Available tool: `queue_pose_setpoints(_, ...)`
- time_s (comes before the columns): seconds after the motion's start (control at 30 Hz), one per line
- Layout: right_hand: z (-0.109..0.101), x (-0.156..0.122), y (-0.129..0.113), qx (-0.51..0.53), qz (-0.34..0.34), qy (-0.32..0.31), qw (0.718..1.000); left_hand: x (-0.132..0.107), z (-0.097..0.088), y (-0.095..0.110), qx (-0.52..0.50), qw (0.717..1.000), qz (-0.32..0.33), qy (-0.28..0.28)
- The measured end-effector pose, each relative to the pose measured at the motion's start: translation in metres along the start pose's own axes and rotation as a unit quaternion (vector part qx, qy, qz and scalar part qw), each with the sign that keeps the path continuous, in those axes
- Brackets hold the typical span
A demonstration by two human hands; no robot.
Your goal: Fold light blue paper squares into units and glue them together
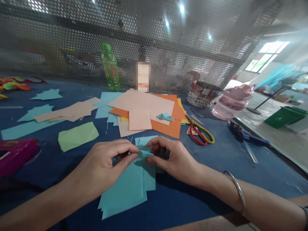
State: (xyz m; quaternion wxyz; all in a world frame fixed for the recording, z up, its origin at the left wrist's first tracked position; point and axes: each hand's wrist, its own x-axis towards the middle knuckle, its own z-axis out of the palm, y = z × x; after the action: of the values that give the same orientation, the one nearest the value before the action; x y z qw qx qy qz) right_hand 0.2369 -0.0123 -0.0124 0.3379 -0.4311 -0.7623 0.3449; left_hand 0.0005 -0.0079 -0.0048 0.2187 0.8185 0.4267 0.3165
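Between my two hands is a small folded piece of light-blue paper (143, 154). My left hand (114, 157) pinches its left end between thumb and forefinger. At the other end, the thumb and fingers of my right hand (166, 152) close on the paper, and a bangle circles that wrist. Beneath it lie several light-blue paper sheets (125, 191), partly covered by my hands. A similar small folded blue paper piece (165, 116) rests farther back on a pale peach sheet (144, 102).
Red-and-yellow-handled scissors (199, 134) and a blue glue gun (249, 134) lie to the right. Behind stand a green bottle (110, 69), a round container (203, 94) and a pink bottle (232, 102). Leftward are pale green paper (78, 136), peach strips (72, 112) and a magenta object (18, 156).
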Motion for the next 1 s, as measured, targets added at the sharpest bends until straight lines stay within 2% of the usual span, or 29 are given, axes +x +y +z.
queue_pose_setpoints(0.07, -0.001, 0.000, 0.000, 0.003, -0.012, -0.005, 1.000, 0.001, -0.001, 0.001, -0.001, 1.000, -0.002, -0.004)
queue_pose_setpoints(0.23, -0.002, 0.001, 0.000, -0.013, -0.095, -0.020, 0.995, 0.001, -0.001, 0.002, -0.010, 1.000, 0.003, -0.014)
queue_pose_setpoints(0.37, -0.001, 0.001, -0.001, -0.019, -0.082, 0.002, 0.996, -0.002, 0.001, 0.000, -0.013, 1.000, -0.013, -0.020)
queue_pose_setpoints(0.6, -0.003, 0.000, -0.004, -0.011, -0.011, 0.016, 1.000, 0.000, 0.002, 0.003, -0.042, 0.993, -0.110, -0.029)
queue_pose_setpoints(0.8, -0.002, -0.001, -0.004, -0.012, -0.051, 0.028, 0.998, 0.001, -0.001, 0.007, -0.034, 0.985, -0.139, -0.099)
queue_pose_setpoints(1.0, 0.000, -0.003, -0.005, -0.017, -0.092, 0.042, 0.995, -0.001, -0.003, 0.010, -0.028, 0.973, -0.200, -0.107)
